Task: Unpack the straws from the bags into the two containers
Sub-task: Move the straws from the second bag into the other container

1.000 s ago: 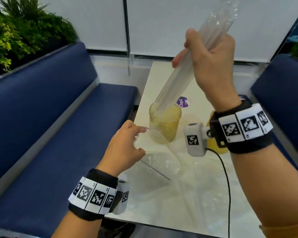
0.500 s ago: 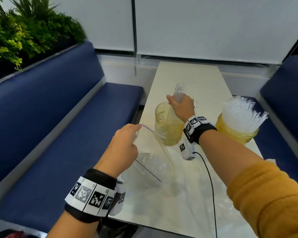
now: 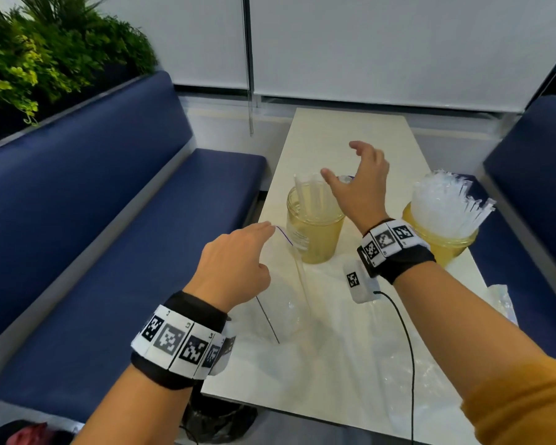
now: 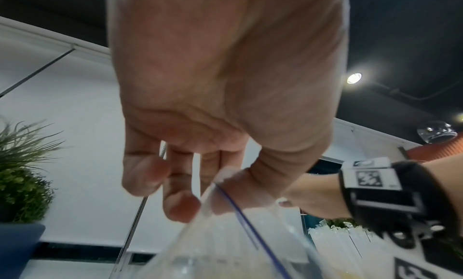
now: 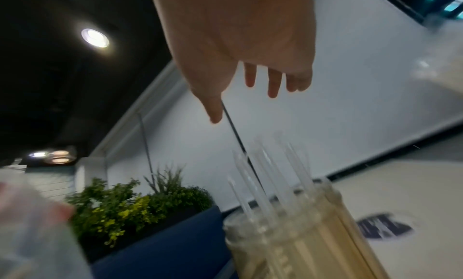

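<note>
Head view: left hand [image 3: 235, 264] pinches clear zip bag [image 3: 283, 303] upright beside half-filled yellow jar [image 3: 313, 232] near worktop's left edge; right hand [image 3: 360, 184], nearer, hovers spread, empty.

The head view is bright and evenly lit, with soft shadows on the pale desk [image 3: 344, 136] and bowed lines at the edges. Both wrist views are dimmer and motion-blurred; round ceiling lamps [image 5: 95, 38] flare against a dark ceiling, and the nearby jar [image 5: 300, 233] is smeared.
</note>
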Demonstrator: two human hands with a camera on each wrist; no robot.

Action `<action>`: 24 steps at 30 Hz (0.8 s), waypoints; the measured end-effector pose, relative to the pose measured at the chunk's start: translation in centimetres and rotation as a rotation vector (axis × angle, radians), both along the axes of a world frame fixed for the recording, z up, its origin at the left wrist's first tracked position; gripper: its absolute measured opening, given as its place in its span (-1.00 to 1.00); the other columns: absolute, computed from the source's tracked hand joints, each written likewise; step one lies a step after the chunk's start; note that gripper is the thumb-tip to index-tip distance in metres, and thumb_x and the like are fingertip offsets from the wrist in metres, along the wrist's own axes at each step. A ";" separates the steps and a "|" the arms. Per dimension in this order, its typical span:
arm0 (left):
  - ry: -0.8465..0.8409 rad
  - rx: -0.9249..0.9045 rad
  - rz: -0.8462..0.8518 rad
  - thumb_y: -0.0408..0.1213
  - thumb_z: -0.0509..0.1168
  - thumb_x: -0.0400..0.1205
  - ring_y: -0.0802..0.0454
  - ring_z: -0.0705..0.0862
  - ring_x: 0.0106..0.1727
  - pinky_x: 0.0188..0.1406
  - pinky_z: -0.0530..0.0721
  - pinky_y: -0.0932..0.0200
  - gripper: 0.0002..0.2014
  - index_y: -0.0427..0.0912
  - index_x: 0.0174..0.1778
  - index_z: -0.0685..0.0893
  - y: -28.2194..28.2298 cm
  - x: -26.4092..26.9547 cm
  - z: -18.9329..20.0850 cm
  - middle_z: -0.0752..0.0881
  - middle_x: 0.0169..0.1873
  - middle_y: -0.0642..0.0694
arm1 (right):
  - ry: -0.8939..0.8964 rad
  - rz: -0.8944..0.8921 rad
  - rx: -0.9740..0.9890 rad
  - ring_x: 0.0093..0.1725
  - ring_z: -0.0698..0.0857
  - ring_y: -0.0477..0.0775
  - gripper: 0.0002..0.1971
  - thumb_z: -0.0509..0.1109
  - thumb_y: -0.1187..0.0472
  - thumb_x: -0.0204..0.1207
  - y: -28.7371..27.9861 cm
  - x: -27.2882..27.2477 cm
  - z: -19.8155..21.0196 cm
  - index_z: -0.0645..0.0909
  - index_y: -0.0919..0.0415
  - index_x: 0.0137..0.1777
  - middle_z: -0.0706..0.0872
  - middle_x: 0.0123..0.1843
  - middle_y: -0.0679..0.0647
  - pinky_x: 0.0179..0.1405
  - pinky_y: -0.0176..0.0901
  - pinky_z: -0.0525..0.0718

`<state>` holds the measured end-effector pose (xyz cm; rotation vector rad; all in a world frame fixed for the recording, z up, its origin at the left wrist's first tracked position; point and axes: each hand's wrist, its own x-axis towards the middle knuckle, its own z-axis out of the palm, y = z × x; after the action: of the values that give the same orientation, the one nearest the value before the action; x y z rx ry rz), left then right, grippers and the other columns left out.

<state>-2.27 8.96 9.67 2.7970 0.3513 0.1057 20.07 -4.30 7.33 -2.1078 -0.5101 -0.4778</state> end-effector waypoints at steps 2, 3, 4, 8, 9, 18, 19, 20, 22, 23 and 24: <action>0.007 -0.055 0.009 -0.45 0.20 0.61 -0.13 0.67 0.32 0.26 0.65 0.00 -0.32 0.07 0.68 0.35 0.0 0.2 0.0 0.48 0.60 0.12 | -0.136 0.066 -0.007 -0.04 0.65 -0.06 -0.75 0.47 -0.05 0.53 -0.3 -2.5 1.6 0.69 0.09 0.07 0.71 -0.03 -0.04 -0.03 -0.15 0.65; 0.006 -0.097 0.014 -0.46 0.19 0.62 -0.15 0.65 0.35 0.30 0.65 -0.03 -0.34 0.04 0.67 0.37 0.1 0.4 -0.1 0.47 0.60 0.10 | -0.148 0.133 -0.023 -0.23 0.67 -0.08 -0.79 0.44 -0.03 0.56 -0.3 -3.9 2.1 0.72 0.10 -0.11 0.73 -0.22 -0.07 -0.18 -0.15 0.66; 0.002 -0.136 0.017 -0.48 0.19 0.63 -0.17 0.62 0.38 0.34 0.64 -0.07 -0.36 0.01 0.66 0.38 0.2 0.5 -0.3 0.45 0.59 0.09 | -0.133 0.205 -0.070 -0.37 0.66 -0.05 -0.73 0.42 -0.02 0.58 -0.2 -5.4 2.2 0.73 0.13 -0.25 0.72 -0.38 -0.06 -0.28 -0.11 0.67; -0.018 -0.199 0.009 -0.49 0.17 0.65 -0.18 0.54 0.48 0.45 0.57 -0.15 -0.40 -0.05 0.65 0.41 0.4 0.9 -0.9 0.41 0.61 0.08 | 0.110 0.533 -0.506 -0.32 0.71 0.16 -0.65 0.34 0.02 0.63 0.4 -10.6 -0.2 0.77 0.25 -0.21 0.79 -0.32 0.15 -0.20 0.04 0.72; -0.024 -0.207 0.010 -0.50 0.18 0.66 -0.16 0.52 0.50 0.49 0.55 -0.14 -0.40 -0.07 0.65 0.41 0.4 0.9 -1.0 0.41 0.61 0.07 | 0.136 0.566 -0.609 -0.16 0.75 0.13 -0.69 0.33 -0.02 0.63 0.6 -11.6 -1.0 0.80 0.19 -0.01 0.83 -0.12 0.12 -0.04 0.02 0.73; -0.088 -0.253 0.002 -0.49 0.17 0.70 -0.03 0.49 0.57 0.55 0.51 0.02 -0.56 -0.12 0.46 0.67 0.0 0.4 -2.3 0.49 0.60 -0.01 | 0.078 0.470 -1.067 0.11 0.70 0.29 -0.60 0.18 -0.07 0.71 2.0 -14.1 -5.1 0.49 0.11 0.43 0.67 0.17 0.18 -0.16 -0.04 0.46; -0.095 -0.256 0.009 -0.49 0.15 0.72 -0.03 0.52 0.55 0.52 0.52 0.09 -0.59 -0.14 0.42 0.71 0.1 0.4 -2.4 0.54 0.57 -0.03 | 0.063 0.462 -1.052 0.09 0.71 0.30 -0.64 0.15 0.01 0.73 1.9 -13.9 -5.4 0.48 0.10 0.44 0.67 0.16 0.18 -0.19 -0.05 0.44; -0.098 -0.260 0.017 -0.48 0.13 0.73 -0.02 0.55 0.52 0.46 0.52 0.19 -0.60 -0.15 0.40 0.72 0.1 0.3 -2.5 0.59 0.54 -0.05 | 0.046 0.450 -1.037 0.06 0.71 0.30 -0.66 0.15 0.07 0.73 1.8 -13.8 -5.7 0.46 0.08 0.46 0.67 0.13 0.18 -0.22 -0.06 0.42; -0.103 -0.279 0.030 -0.46 0.11 0.76 0.01 0.65 0.39 0.27 0.54 0.29 -0.60 -0.16 0.45 0.69 0.1 0.0 -2.5 0.64 0.48 -0.08 | 0.031 0.417 -0.997 -0.02 0.71 0.28 -0.64 0.16 0.17 0.71 1.5 -13.5 -6.2 0.45 0.02 0.48 0.66 0.08 0.17 -0.27 -0.07 0.39; -0.107 -0.293 0.036 -0.45 0.11 0.77 0.03 0.71 0.25 0.18 0.59 0.29 -0.60 -0.15 0.47 0.66 -0.1 -0.1 -2.4 0.65 0.46 -0.09 | 0.046 0.409 -0.976 -0.04 0.71 0.28 -0.63 0.18 0.20 0.70 1.4 -13.4 -6.5 0.45 0.01 0.49 0.65 0.06 0.16 -0.29 -0.07 0.40; -0.110 -0.308 0.041 -0.44 0.11 0.77 0.06 0.74 0.08 0.09 0.64 0.27 -0.59 -0.13 0.49 0.65 -0.2 -0.2 -2.4 0.66 0.44 -0.08 | 0.072 0.409 -0.955 -0.05 0.70 0.28 -0.62 0.20 0.23 0.69 1.4 -13.3 -6.8 0.45 0.01 0.49 0.62 0.02 0.16 -0.30 -0.07 0.41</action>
<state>-2.45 8.76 7.27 2.4698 0.3644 0.1961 6.80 -2.91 0.54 -2.7742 -1.2771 0.1313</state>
